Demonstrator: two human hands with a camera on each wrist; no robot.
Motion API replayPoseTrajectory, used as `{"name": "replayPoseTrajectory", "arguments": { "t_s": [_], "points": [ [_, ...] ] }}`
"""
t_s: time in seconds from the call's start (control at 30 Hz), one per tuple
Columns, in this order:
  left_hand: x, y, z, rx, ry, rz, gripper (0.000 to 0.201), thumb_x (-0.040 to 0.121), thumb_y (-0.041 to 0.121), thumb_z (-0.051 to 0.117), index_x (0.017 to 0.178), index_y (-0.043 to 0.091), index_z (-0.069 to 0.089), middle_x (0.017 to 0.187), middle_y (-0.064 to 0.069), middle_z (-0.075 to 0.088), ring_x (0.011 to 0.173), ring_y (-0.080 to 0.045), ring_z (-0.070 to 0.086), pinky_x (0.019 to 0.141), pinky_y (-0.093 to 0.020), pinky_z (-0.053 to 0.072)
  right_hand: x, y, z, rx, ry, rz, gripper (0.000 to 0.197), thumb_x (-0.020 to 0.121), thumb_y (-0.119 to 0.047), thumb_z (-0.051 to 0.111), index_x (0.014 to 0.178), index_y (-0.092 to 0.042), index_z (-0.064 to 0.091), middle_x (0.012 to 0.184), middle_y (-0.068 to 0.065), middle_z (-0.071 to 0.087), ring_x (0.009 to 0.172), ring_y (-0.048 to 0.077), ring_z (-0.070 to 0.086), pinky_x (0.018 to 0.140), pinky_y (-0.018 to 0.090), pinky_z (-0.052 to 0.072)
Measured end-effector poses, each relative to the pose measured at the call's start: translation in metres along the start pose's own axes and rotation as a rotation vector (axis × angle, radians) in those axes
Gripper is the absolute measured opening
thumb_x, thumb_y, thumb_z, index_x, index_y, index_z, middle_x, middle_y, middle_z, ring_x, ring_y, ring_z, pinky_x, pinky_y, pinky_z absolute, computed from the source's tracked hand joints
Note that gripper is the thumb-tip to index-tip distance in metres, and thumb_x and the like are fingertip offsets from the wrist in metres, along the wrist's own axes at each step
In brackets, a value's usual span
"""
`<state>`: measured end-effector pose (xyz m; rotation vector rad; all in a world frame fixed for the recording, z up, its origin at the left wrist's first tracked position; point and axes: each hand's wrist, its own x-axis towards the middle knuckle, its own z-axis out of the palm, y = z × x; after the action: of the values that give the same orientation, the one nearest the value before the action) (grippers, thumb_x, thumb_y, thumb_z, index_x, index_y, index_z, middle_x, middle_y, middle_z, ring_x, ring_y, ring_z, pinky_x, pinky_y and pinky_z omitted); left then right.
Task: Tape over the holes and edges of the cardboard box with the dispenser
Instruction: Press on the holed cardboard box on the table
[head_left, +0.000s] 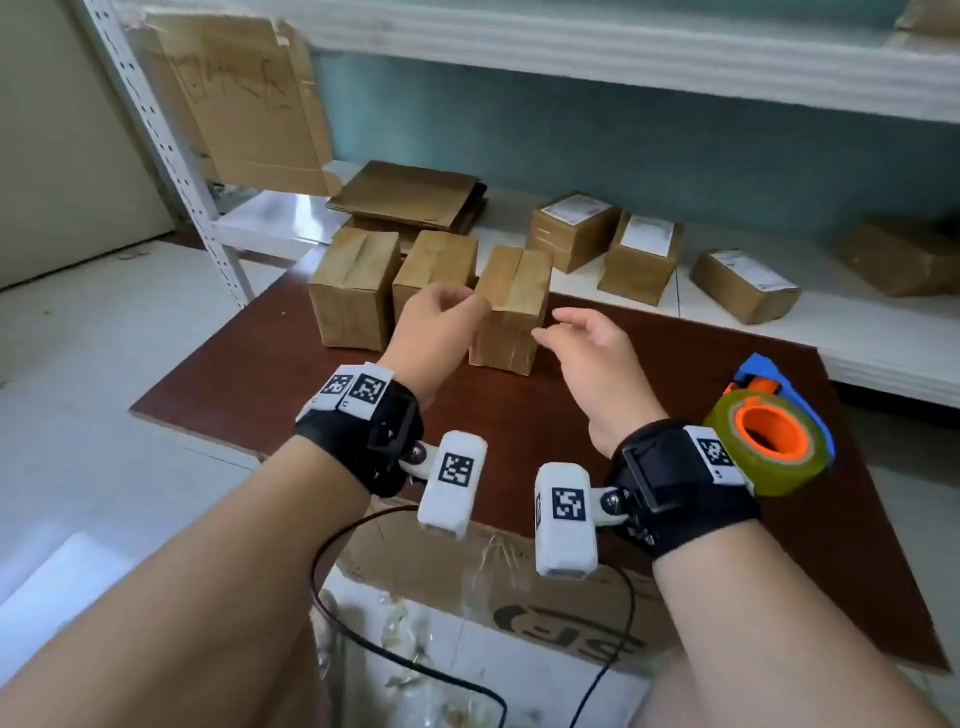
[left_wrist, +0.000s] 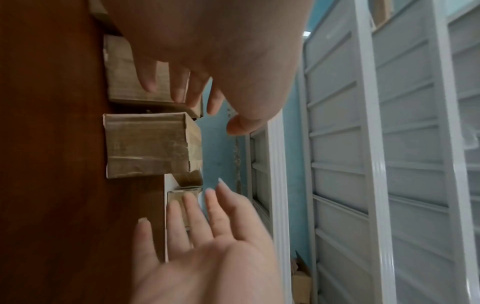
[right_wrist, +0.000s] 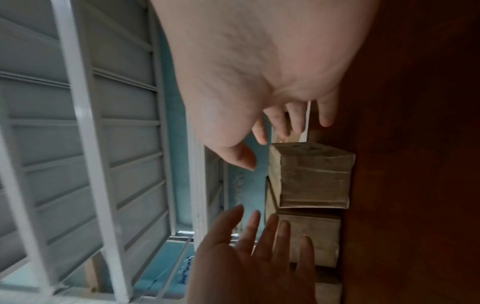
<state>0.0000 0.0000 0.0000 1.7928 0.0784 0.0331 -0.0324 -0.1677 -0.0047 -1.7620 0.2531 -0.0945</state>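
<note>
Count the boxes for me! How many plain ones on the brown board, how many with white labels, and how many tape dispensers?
Plain boxes on the brown board: 3
Boxes with white labels: 3
Tape dispenser: 1
Total: 7

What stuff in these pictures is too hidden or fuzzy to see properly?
- Middle box: in the head view the left hand covers its front.
- Tape dispenser: in the head view the right wrist strap hides its near part, and its handle cannot be seen.
- Labels on the shelf boxes: too small to read.
- Right hand: blurred in the left wrist view.
- Holes in the nearest box: none can be made out.
</note>
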Motion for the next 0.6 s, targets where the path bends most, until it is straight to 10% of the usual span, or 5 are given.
{"name": "replayPoseTrajectory", "arguments": {
  "t_s": [0.17, 0.6],
  "points": [
    [0.015, -0.008, 0.014, -0.194, 0.003, -0.201, 0.041, 0.102, 0.030, 0.063, 0.140, 0.017, 0.056, 0.118, 0.001, 0.063, 0.110, -0.016, 0.065, 0.093, -0.038, 0.059, 0.025, 0.014, 0.002, 0.174, -0.056, 0.176, 0.094, 0.103, -0.034, 0.066, 0.171, -0.027, 0.002, 0.172, -0.006, 0.031, 0.155, 0.019, 0.033, 0.128, 0.049, 0.030],
    [0.009, 0.000, 0.027, -0.362, 0.011, -0.301, 0.035, 0.100, 0.031, 0.059, 0.132, 0.016, 0.060, 0.128, -0.003, 0.064, 0.079, -0.015, 0.067, 0.057, -0.027, 0.049, 0.011, 0.018, -0.001, 0.413, -0.157, 0.167, 0.085, 0.100, -0.013, 0.068, 0.170, -0.021, 0.021, 0.172, -0.004, 0.032, 0.156, 0.017, 0.034, 0.130, 0.050, 0.026]
  ]
}}
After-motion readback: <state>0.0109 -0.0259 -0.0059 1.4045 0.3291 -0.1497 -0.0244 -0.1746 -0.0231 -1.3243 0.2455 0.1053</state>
